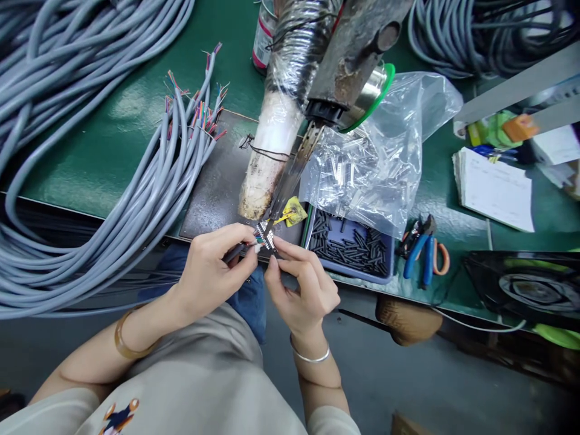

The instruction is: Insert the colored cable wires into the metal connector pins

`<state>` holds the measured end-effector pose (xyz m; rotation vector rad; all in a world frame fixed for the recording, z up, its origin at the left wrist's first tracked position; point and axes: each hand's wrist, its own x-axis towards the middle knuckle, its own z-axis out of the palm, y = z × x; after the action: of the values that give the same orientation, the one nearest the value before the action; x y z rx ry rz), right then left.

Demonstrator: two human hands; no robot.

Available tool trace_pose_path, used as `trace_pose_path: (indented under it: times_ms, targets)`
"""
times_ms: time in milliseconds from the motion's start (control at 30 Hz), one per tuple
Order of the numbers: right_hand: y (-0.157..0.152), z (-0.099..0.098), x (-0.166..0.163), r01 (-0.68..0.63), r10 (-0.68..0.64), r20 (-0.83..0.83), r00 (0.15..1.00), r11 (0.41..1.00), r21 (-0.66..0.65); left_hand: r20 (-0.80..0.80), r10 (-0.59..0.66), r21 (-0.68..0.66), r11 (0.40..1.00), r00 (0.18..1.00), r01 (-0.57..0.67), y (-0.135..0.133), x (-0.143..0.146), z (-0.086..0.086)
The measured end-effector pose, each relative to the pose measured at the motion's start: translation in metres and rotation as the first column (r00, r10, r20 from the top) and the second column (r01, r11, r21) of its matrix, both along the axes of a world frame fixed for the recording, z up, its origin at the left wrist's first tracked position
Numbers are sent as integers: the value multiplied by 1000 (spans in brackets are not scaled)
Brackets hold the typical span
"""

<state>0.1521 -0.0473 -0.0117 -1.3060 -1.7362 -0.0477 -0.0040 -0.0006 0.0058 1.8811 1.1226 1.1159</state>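
Observation:
My left hand (217, 263) is closed in a pinch on the dark end of a cable (234, 252), whose thin coloured wires reach a small metal multi-pin connector (266, 237). The fingers of my right hand (301, 281) are closed at the connector's right side, thumb and forefinger pinching its edge. From above, a soldering iron (296, 163) slants down, its tip at the connector between both hands. Just behind lies a yellow piece (295, 211). The exact contact of tip and pins is too small to make out.
Grey cables with stripped ends (181, 139) fill the left. A wrapped white tube (272, 133) stands beside the iron. Right of it are a solder spool (369, 96), a bag of clear parts (362, 163), a tray (390, 266) of black sleeves, blue-handled pliers (426, 254) and papers (493, 187).

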Motion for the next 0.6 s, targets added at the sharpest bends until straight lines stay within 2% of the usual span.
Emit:
trace_pose_path:
  times_ms: [233,400,600]
  targets:
    - [6,1,-5,12,-13,-48,999,999,-35,22,36,-13,999,999,-35,-1,-4,-4]
    - [10,-1,-6,10,-15,-115,993,999,-38,1,23,76,997,1000,-23,1,-6,-2]
    - [10,2,-7,31,-31,-86,996,1000,2,35,5,143,990,999,-10,3,-6,0]
